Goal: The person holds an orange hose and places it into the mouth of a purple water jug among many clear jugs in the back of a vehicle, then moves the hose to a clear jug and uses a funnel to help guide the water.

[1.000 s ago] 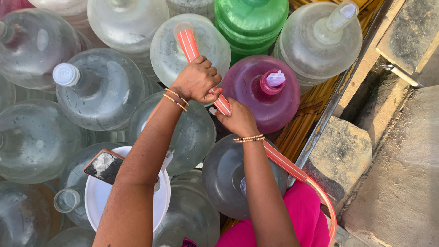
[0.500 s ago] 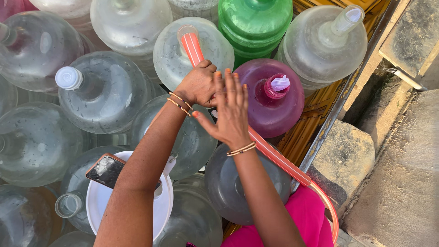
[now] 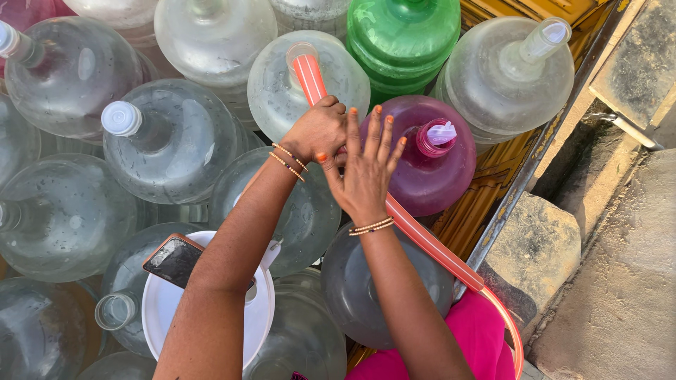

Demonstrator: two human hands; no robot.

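Left hand is clenched round the red hose, just below where its tip drops into the clear jug. Right hand is spread flat, fingers open, gripping nothing, just beside that fist. The hose looks soft, bendy, probably slick; best held near the mouth. A purple jug and green jug crowd the clear jug; a phone rests on a white lid below.

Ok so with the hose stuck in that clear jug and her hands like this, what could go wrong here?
1. Only the left hand grips the red hose; the right hand is open, so the hose might slip out of the clear jug and spill.
2. The phone lies on the white lid among the jugs; splashes or an elbow could hit it.
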